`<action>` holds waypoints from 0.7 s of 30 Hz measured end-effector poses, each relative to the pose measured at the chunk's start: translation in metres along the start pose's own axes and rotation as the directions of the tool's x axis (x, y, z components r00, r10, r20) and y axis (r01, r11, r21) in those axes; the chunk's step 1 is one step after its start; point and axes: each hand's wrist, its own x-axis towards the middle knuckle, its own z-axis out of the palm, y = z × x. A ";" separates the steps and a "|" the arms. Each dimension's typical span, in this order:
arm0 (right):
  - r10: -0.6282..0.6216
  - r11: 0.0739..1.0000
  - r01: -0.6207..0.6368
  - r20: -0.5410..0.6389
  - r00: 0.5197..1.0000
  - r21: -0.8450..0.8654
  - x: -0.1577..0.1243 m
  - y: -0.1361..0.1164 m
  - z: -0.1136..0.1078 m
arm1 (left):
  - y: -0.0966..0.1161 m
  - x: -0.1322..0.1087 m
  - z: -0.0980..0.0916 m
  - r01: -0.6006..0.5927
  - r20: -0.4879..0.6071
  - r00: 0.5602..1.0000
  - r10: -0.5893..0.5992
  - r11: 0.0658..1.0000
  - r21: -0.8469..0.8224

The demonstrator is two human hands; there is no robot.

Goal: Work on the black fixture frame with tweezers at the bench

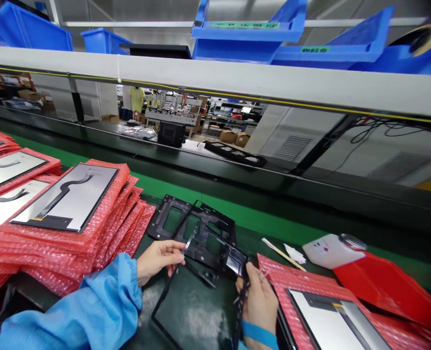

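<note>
A thin black rectangular frame (pixel 165 291) is held up and tilted over the dark bench. My left hand (pixel 160 260) is closed, its thumb and fingers pinching the frame's left side. At those fingertips a small shiny strip (pixel 189 240) sticks up. My right hand (pixel 258 297) is wrapped round the frame's right side, and thin metal tips show beside its fingers; the tool they belong to is mostly hidden. Close to this hand is a glossy dark piece (pixel 234 261). Behind the frame, a black plate with rectangular openings (pixel 164 221) lies on the bench.
Display panels (pixel 73 194) lie on stacked red bubble-wrap bags (pixel 128 228) at left. Another panel (pixel 341 323) rests on red wrap at right, near a white bottle (pixel 327 250), a red sheet (pixel 386 287) and a swab-like stick (pixel 283 253). Blue bins (pixel 237 48) stand on the shelf above.
</note>
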 end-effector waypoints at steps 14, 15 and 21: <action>0.019 0.998 -0.018 0.012 1.000 -0.057 0.001 0.000 0.001 | -0.002 0.001 -0.002 -0.005 -0.029 1.000 0.004 1.000 -0.019; 0.022 0.998 -0.022 0.013 1.000 -0.059 0.001 0.000 0.001 | -0.002 0.001 -0.002 -0.004 -0.030 1.000 0.003 1.000 -0.020; 0.040 0.997 -0.038 0.027 0.999 -0.074 -0.001 -0.001 0.000 | -0.002 0.002 -0.002 0.000 -0.034 0.999 -0.001 1.000 -0.020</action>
